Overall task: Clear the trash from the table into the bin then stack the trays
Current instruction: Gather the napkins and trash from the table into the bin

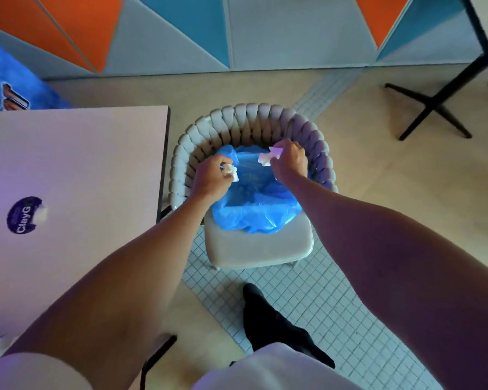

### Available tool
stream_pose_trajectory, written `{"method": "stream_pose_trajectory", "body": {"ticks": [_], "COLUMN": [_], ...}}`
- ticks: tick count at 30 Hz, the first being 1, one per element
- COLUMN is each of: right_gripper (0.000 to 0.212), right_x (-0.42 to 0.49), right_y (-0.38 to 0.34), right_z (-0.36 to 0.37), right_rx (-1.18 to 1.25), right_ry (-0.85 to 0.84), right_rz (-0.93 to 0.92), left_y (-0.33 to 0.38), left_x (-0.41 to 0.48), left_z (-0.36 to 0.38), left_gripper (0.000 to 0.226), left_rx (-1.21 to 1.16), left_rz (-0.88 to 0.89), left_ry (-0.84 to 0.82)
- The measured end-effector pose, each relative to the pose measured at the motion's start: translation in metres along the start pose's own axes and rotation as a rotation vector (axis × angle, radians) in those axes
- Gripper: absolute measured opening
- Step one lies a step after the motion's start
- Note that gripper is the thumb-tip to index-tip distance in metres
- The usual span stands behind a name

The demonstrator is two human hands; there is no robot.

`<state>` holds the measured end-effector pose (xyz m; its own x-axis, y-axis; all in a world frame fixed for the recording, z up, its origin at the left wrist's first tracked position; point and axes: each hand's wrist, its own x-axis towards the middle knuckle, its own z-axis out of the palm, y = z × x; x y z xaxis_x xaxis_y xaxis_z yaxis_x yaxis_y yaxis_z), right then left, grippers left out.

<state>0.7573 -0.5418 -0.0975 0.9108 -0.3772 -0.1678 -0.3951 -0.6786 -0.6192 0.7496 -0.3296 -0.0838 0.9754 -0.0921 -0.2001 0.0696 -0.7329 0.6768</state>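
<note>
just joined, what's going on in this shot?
A person is binning table trash. The left hand grips a crumpled white tissue and the right hand grips a second tissue. Both are held over the open blue bin bag, which sits on a chair beside the table. Neither piece is dropped yet.

Likely cafe or eatery; pedestal-base table [437, 99]; colourful wall panels [237, 29]; woven-back chair [254, 122]
</note>
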Motion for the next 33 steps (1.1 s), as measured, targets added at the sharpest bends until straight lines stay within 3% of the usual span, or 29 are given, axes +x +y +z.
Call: {"method": "stream_pose_trajectory", "body": {"ticks": [8, 14, 21, 28, 33], "right_gripper": [0.056, 0.043, 0.035, 0.041, 0.043], "right_x": [0.016, 0.017, -0.002, -0.041, -0.1], "right_y": [0.007, 0.011, -0.004, -0.065, -0.123], "right_z": [0.005, 0.002, 0.009, 0.048, 0.095], "right_rx": [-0.027, -0.006, -0.061, -0.35, -0.506], "right_ry": [-0.044, -0.042, -0.25, -0.502, -0.678], "right_rz": [-0.019, 0.005, -0.055, -0.355, -0.567], "left_y": [-0.004, -0.013, -0.039, -0.095, -0.147], "left_x": [0.028, 0.012, -0.042, -0.127, -0.206], "left_z": [0.006, -0.001, -0.019, -0.075, -0.11], "left_gripper": [0.074, 0.054, 0.039, 0.044, 0.054], "left_rx": [0.04, -0.038, -0.075, 0.065, 0.117], "left_rz": [-0.065, -0.09, -0.122, -0.225, -0.401], "left_ry": [-0.079, -0.071, -0.087, 0.028, 0.114]}}
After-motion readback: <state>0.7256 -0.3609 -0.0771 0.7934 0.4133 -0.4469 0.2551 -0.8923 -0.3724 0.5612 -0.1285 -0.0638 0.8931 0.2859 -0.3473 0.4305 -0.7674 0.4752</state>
